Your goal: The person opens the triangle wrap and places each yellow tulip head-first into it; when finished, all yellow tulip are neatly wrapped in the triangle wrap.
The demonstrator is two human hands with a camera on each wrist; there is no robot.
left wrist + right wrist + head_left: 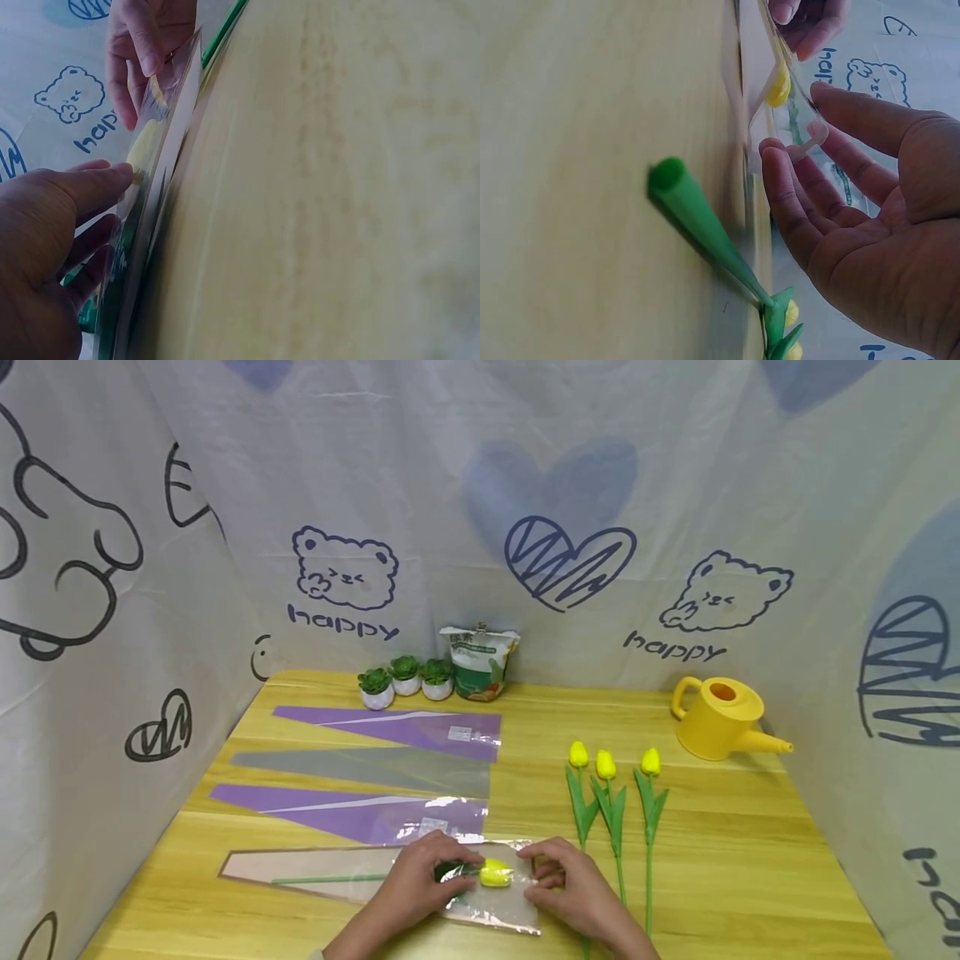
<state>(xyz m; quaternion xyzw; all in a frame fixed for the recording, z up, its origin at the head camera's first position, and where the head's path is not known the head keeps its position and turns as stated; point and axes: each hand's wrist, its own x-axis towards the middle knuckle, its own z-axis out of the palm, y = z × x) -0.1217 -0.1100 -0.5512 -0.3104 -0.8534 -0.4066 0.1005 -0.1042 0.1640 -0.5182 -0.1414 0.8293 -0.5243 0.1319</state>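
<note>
A yellow tulip (pixel 495 872) with a green stem lies lengthwise in a clear-fronted, pale flower sleeve (pixel 300 866) near the table's front. My left hand (pixel 423 881) grips the tulip just below its bloom through the film, thumb and index finger on either side, hiding part of the leaves. Across the sleeve's wide end, my right hand (pixel 572 885) holds the film edge with its fingertips; in the right wrist view the film (pixel 801 90) stands lifted off the pale backing (pixel 756 75). The bloom (pixel 778 86) lies between the two hands there.
Behind the sleeve lie two purple sleeves (pixel 352 810) and a grey one (pixel 337 767). Several more yellow tulips (pixel 651 762) lie at the right, stems toward me. A yellow watering can (pixel 716 727), small potted succulents (pixel 377 689) and a clipped bag (pixel 480 668) stand at the back.
</note>
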